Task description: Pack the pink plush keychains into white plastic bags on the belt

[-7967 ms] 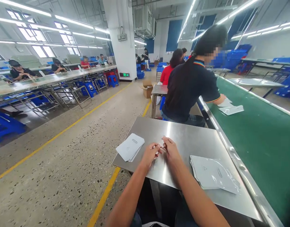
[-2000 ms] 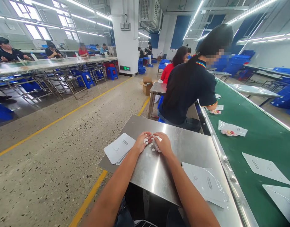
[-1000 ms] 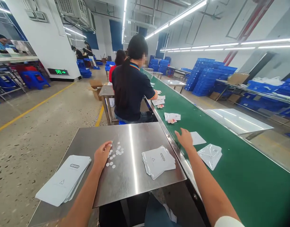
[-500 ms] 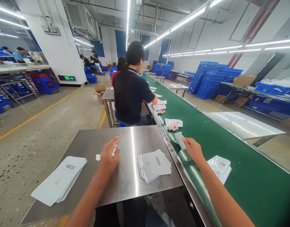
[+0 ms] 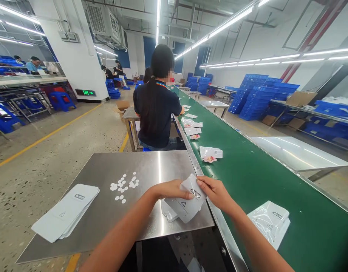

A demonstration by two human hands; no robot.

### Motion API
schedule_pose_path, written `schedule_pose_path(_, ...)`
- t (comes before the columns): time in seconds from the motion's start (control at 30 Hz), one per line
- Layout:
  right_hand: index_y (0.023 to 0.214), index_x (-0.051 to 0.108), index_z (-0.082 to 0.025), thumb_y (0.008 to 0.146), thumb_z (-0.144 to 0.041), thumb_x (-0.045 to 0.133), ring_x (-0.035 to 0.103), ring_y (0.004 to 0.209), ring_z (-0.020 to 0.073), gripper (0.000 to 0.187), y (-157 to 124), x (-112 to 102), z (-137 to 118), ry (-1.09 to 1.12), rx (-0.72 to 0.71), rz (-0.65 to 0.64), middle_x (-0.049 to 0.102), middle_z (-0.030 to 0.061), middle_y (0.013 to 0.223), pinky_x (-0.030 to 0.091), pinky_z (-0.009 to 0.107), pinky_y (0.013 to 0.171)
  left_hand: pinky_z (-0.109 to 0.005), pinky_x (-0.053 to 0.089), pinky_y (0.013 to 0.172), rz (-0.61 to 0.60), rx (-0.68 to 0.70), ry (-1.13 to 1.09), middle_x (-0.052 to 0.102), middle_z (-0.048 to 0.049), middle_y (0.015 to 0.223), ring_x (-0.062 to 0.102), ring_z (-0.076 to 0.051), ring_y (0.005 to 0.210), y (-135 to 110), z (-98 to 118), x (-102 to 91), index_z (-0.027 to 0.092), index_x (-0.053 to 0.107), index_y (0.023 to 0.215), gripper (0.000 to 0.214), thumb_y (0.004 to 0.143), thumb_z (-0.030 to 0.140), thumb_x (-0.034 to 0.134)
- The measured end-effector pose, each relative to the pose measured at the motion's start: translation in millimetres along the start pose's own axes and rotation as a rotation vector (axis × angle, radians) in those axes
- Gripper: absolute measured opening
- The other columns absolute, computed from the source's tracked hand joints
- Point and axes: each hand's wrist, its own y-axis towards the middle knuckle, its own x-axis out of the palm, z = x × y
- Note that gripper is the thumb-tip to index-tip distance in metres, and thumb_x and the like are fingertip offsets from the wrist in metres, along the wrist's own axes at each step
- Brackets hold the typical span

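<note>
A white printed plastic bag (image 5: 185, 209) is held tilted over the right edge of the metal table. My left hand (image 5: 170, 188) grips it from the left, thumb lying across its printed face. At its upper right edge, the fingers of my right hand (image 5: 215, 190) pinch the plastic. Under this bag a stack of similar bags (image 5: 168, 214) shows in part. Several small white round discs (image 5: 120, 185) lie scattered on the table left of my hands. Farther left rests a pile of flat white printed sleeves or bags (image 5: 66, 211).
A green conveyor belt (image 5: 247, 170) runs along the right, bearing more white bags (image 5: 271, 223) and a bag (image 5: 206, 152) with a pink flower-shaped item (image 5: 209, 159). Ahead a co-worker (image 5: 155, 109) sits beside the belt. Blue crates (image 5: 255, 98) are stacked beyond it.
My left hand has moved right from above the discs to the bag. My right hand has drawn back from farther along the belt's edge. Both hands now meet on one bag.
</note>
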Motion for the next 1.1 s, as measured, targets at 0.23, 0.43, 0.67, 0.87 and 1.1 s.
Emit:
schedule_pose_path(0.23, 0.081, 0.063, -0.022, 0.078, -0.050, 0.046, 0.059, 0.058, 0.0179, 0.033, 40.8, -56.4, 76.7, -0.007, 0.437, 0.281, 0.066, 0.0061, 0.073, 0.048, 0.032, 0.054, -0.028, 0.047, 0.072, 0.230, 0.079, -0.273, 0.068, -0.0089, 0.092, 0.062, -0.021, 0.084, 17.3, -38.8, 25.1, 0.016, 0.066, 0.098, 0.038, 0.073, 0.045, 0.062)
schedule_pose_path(0.43, 0.056, 0.049, -0.020, 0.072, -0.047, 0.053, 0.049, 0.039, 0.0138, 0.032, 65.7, -75.0, 142.6, 0.078, 0.602, 0.390, 0.052, 0.0022, 0.044, 0.044, 0.030, 0.042, -0.024, 0.043, 0.066, 0.424, 0.191, -0.323, 0.064, -0.0040, 0.074, 0.058, -0.015, 0.070, 21.5, -41.1, 44.9, 0.013, 0.067, 0.079, 0.028, 0.069, 0.040, 0.069)
schedule_pose_path(0.67, 0.077, 0.055, -0.019, 0.067, -0.050, 0.062, 0.054, 0.054, 0.0109, 0.033, 44.8, -66.2, 79.4, 0.289, 0.336, 0.318, 0.058, -0.0015, 0.061, 0.045, 0.023, 0.051, -0.022, 0.039, 0.060, 0.518, 0.232, -0.147, 0.060, 0.0002, 0.073, 0.052, -0.013, 0.065, 22.5, -38.9, 72.3, 0.016, 0.061, 0.084, 0.030, 0.063, 0.034, 0.073)
schedule_pose_path(0.87, 0.075, 0.053, -0.018, 0.076, -0.049, 0.057, 0.047, 0.049, 0.0087, 0.031, -26.7, -60.3, -15.6, 0.458, 0.153, 0.054, 0.054, -0.0022, 0.058, 0.037, 0.020, 0.044, -0.024, 0.039, 0.064, 0.680, 0.253, 0.115, 0.060, 0.0000, 0.078, 0.052, -0.015, 0.072, 2.5, -43.9, 101.1, 0.016, 0.060, 0.087, 0.031, 0.065, 0.036, 0.069)
schedule_pose_path(1.1, 0.075, 0.058, -0.020, 0.080, -0.049, 0.052, 0.051, 0.057, 0.0111, 0.029, -80.9, -27.2, -51.0, -0.056, 0.045, 0.037, 0.061, -0.0012, 0.065, 0.038, 0.023, 0.052, -0.024, 0.038, 0.064, 0.706, 0.269, 0.174, 0.061, 0.0000, 0.080, 0.051, -0.016, 0.072, -40.1, -60.3, 139.4, 0.016, 0.061, 0.093, 0.034, 0.066, 0.035, 0.068)
